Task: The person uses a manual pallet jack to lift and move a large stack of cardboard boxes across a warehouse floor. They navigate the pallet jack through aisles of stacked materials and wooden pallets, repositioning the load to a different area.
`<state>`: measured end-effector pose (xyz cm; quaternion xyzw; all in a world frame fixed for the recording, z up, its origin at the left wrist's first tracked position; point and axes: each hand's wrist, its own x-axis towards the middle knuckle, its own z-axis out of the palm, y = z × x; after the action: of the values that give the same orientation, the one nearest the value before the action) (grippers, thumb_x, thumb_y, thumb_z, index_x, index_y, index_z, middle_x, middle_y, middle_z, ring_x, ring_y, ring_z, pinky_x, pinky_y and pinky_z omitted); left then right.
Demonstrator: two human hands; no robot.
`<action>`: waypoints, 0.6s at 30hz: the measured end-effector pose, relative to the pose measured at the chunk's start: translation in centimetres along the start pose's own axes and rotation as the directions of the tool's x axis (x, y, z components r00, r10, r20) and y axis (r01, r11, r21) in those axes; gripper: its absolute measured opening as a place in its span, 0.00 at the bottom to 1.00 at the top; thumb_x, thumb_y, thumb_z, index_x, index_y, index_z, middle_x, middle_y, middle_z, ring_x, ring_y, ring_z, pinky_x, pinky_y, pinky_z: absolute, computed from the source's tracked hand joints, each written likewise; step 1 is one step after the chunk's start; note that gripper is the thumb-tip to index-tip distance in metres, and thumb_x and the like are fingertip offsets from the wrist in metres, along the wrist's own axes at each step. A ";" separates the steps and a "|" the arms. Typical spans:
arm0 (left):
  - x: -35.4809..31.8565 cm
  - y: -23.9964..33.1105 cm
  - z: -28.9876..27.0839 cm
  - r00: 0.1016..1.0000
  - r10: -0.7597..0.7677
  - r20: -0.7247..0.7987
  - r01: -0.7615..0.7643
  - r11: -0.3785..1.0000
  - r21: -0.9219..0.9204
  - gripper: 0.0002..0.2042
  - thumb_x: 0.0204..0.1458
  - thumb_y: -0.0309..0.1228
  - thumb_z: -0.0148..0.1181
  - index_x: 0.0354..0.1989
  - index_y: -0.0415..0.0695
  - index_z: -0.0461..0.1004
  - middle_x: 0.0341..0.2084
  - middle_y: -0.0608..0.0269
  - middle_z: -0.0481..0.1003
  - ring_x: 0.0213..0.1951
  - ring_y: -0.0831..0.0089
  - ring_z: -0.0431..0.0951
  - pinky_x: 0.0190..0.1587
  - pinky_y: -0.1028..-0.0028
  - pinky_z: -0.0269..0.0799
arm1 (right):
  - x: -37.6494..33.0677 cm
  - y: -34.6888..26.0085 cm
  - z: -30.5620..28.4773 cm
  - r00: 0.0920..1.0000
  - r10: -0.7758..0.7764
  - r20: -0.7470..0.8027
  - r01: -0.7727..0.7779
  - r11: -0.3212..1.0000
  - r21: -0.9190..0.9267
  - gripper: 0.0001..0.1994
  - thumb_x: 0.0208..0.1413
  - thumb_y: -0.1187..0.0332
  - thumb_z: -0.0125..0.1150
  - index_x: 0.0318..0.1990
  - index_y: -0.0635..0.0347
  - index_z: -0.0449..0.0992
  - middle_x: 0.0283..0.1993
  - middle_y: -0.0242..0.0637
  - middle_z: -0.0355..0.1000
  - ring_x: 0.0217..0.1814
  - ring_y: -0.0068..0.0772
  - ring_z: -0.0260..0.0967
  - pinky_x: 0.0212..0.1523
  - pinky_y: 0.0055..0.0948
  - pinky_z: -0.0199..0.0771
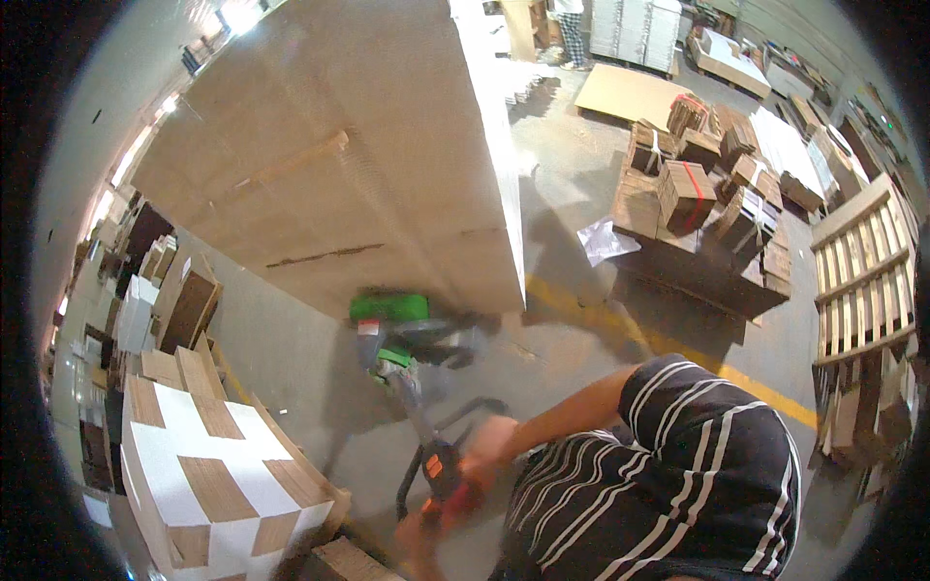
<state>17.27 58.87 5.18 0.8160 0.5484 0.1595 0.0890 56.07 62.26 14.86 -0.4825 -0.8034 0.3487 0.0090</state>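
My right hand (490,447) grips the control handle (443,469) of a pallet truck, dark with orange buttons. Lower down, my left hand (418,539) is on the other side of the same handle; both hands are blurred by motion. From the handle a dark shaft leads forward to the truck's green and grey body (389,308). Directly in front of that body rises a tall brown board-faced load (358,174) with a whitish right side. Its underside, and any forks beneath it, are hidden.
White and brown panels (228,465) are stacked close on the left. At right stand strapped brown bundles (686,197) on a low stack, with a slatted wooden pallet (865,274) beyond. A plastic sheet (606,240) lies near a yellow floor line (717,373). A person (572,34) stands far off.
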 end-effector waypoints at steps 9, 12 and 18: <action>10.7 -5.8 -2.9 0.975 0.222 -0.023 -0.207 0.938 0.277 0.17 0.41 0.48 0.62 0.27 0.44 0.77 0.21 0.61 0.75 0.22 0.59 0.77 0.27 0.59 0.71 | 10.5 -1.5 -3.1 0.993 0.098 -0.069 -0.100 0.995 -0.030 0.32 0.59 0.34 0.43 0.30 0.53 0.81 0.29 0.42 0.78 0.33 0.49 0.77 0.32 0.46 0.76; 14.3 -9.4 -3.1 0.947 0.306 -0.100 -0.270 0.923 0.274 0.16 0.43 0.48 0.63 0.21 0.48 0.73 0.15 0.63 0.71 0.17 0.59 0.75 0.22 0.60 0.71 | 15.4 -1.2 -3.7 0.993 0.112 0.030 -0.112 0.994 -0.011 0.25 0.57 0.40 0.51 0.32 0.53 0.81 0.32 0.43 0.79 0.35 0.49 0.78 0.32 0.47 0.76; 19.0 -16.9 -4.5 0.984 0.086 0.154 -0.113 0.977 0.180 0.12 0.41 0.42 0.64 0.27 0.47 0.75 0.20 0.62 0.73 0.23 0.58 0.76 0.27 0.61 0.70 | 28.3 3.5 0.6 0.828 -0.560 -0.013 0.560 0.827 0.039 0.22 0.57 0.48 0.55 0.33 0.59 0.81 0.34 0.47 0.78 0.36 0.53 0.77 0.33 0.49 0.76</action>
<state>7.64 82.73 7.05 0.8567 0.5114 0.0512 0.0430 43.47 85.09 3.31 -0.2257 -0.9022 0.3470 0.1213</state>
